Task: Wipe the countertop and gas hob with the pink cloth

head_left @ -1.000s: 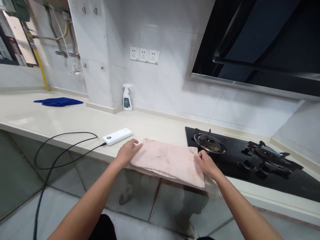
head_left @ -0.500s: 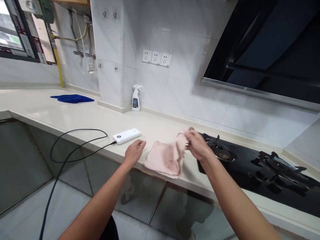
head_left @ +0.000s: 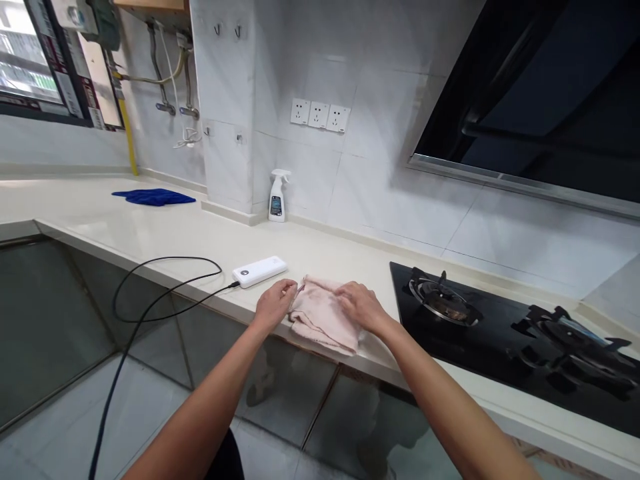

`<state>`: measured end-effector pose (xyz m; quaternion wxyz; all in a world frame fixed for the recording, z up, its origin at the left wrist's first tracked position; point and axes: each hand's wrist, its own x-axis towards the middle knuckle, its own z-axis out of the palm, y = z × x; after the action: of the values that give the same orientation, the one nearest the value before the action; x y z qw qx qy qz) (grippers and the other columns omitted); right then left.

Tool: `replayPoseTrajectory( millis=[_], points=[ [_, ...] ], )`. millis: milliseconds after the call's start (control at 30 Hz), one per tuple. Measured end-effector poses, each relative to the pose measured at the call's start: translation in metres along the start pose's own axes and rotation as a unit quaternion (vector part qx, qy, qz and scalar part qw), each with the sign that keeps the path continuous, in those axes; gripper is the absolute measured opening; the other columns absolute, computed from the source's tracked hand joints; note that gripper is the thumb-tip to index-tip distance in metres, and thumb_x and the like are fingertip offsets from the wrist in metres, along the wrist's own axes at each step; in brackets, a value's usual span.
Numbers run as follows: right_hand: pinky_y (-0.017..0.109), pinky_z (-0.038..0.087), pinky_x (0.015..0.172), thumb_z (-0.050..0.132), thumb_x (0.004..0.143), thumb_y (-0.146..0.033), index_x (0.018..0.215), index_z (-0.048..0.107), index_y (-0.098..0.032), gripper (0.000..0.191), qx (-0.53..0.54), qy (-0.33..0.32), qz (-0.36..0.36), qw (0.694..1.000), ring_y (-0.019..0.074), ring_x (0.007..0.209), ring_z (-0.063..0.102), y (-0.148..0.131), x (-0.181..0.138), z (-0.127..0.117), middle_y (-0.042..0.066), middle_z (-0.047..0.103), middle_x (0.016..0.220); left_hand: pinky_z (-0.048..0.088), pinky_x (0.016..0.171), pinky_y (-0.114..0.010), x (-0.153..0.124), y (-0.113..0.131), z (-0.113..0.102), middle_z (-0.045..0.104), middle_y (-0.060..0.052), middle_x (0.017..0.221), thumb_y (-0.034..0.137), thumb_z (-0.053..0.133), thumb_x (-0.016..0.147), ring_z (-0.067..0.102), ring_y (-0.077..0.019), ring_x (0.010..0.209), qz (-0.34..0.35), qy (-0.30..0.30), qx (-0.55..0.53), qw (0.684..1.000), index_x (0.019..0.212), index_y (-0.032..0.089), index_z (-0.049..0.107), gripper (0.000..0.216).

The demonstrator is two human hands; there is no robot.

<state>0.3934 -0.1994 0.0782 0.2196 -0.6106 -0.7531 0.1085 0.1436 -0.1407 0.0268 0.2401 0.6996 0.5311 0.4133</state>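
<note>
A pale pink cloth lies folded over on the counter near its front edge, with uneven layers at the front. My left hand is at the cloth's left side, thumb and fingers pinched together on its corner. From the right, my right hand rests on top of the cloth with its fingers spread over the fold and slightly bent. The fingertips of the right hand press the fabric.
A white power bank with a black cable plugged in lies left of the cloth. Behind stands a white spray bottle. A blue cloth is farther left. To the right is a black gas stove, under a dark range hood.
My right hand has brought the cloth's raised right part over to the left and down onto the rest. My left hand has come to the cloth's left corner.
</note>
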Motion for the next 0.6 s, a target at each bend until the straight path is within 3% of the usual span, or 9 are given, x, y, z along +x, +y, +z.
replayPoseTrajectory(
  millis=[100,200,300,367,467,600],
  points=[
    [0.055,0.028,0.119,0.049,0.105,-0.036,0.123,0.073,-0.031,0.031,-0.035,-0.039,-0.009,0.999,0.0289,0.138,0.051,-0.005,0.013,0.013,0.005,0.066,0.144,0.050,0.084,-0.032,-0.004,0.002,-0.002,0.079,-0.003,0.107,0.049,0.055,0.092,0.070,-0.0226,0.096,0.018,-0.029,0.017,0.999,0.111,0.027,0.075,0.035],
    [0.056,0.029,0.119,0.039,0.109,-0.037,0.139,0.066,-0.028,0.041,-0.049,-0.056,0.016,0.997,0.0288,0.144,0.048,0.002,0.023,0.020,0.008,0.059,0.155,0.052,0.088,-0.033,-0.010,0.003,-0.006,0.075,-0.003,0.114,0.058,0.060,0.090,0.069,-0.0216,0.096,0.051,-0.062,0.026,0.996,0.123,0.029,0.074,0.046],
    [0.052,0.029,0.123,0.036,0.110,-0.040,0.149,0.059,-0.028,0.047,-0.052,-0.069,0.023,0.996,0.0253,0.150,0.043,0.012,0.023,0.021,0.007,0.050,0.163,0.051,0.099,-0.038,-0.020,-0.002,-0.008,0.066,-0.008,0.134,0.063,0.067,0.086,0.064,-0.0267,0.116,0.142,-0.089,0.044,0.985,0.130,0.031,0.073,0.055],
    [0.052,0.024,0.126,0.036,0.110,-0.044,0.152,0.056,-0.029,0.049,-0.055,-0.069,0.027,0.996,0.0245,0.155,0.036,0.014,0.018,0.020,0.005,0.043,0.168,0.048,0.105,-0.044,-0.027,-0.006,-0.007,0.064,-0.010,0.138,0.060,0.073,0.085,0.058,-0.0310,0.127,0.205,-0.105,0.057,0.971,0.123,0.031,0.076,0.049],
    [0.059,0.014,0.129,0.033,0.110,-0.048,0.157,0.051,-0.032,0.053,-0.065,-0.054,0.040,0.996,0.0271,0.162,0.020,0.008,0.012,0.016,0.004,0.028,0.175,0.049,0.102,-0.043,-0.033,-0.006,-0.004,0.072,-0.010,0.120,0.052,0.069,0.090,0.061,-0.0289,0.117,0.232,-0.117,0.029,0.965,0.101,0.027,0.079,0.029],
    [0.065,0.007,0.128,0.028,0.107,-0.064,0.163,0.040,-0.037,0.063,-0.046,-0.095,0.034,0.994,0.0342,0.164,0.008,-0.012,0.013,0.016,0.001,0.015,0.179,0.052,0.086,-0.035,-0.032,0.008,-0.007,0.068,-0.005,0.089,0.047,0.058,0.094,0.064,-0.0215,0.092,0.192,-0.121,-0.049,0.973,0.078,0.023,0.070,0.031]
  ],
)
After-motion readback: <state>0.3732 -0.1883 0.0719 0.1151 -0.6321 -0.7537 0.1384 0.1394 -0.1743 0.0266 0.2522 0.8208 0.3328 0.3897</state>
